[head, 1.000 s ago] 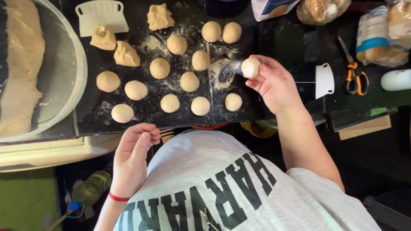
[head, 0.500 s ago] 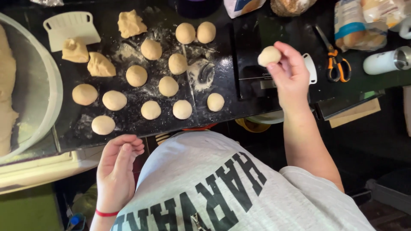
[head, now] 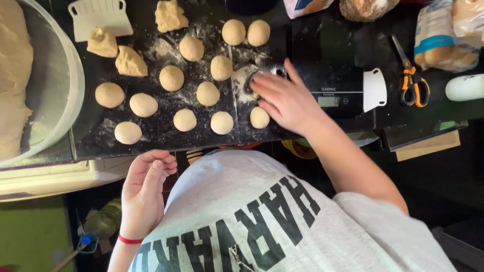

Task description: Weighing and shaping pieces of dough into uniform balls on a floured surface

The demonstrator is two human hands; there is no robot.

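- Dough balls sit in loose rows on a dark, floured board, and our right hand (head: 287, 103) lies flat over the board's right part, near its front edge.
- One small dough ball (head: 259, 117) rests just beside that hand's fingertips, at the board's front edge; we cannot tell whether skin touches it.
- Our right fingers are spread and relaxed, gripping nothing, with the palm pressed toward a floured patch (head: 244, 80) of the board.
- Our left hand (head: 146, 189) hangs below the front edge of the counter, loosely curled and empty, a red band (head: 130, 240) at its wrist.
- Eleven more rounded balls lie to the left of the hand; three rough, unshaped dough pieces (head: 130, 61) wait near the board's back left corner, beside a white scraper (head: 99, 17).
- A large bowl (head: 60, 90) holding a mass of dough stands at the counter's left edge.
- A black kitchen scale (head: 330, 93) sits just right of the board, with a second white scraper (head: 374, 89) and orange-handled scissors (head: 412, 80) beyond it.
- For a well-shaped ball, we judge it best to cup the hand lightly over the dough, keep the palm dusted from the floured patch, and roll in small circles without flattening it.
- We also judge it wise to keep each ball apart from its neighbours, so they do not stick together.
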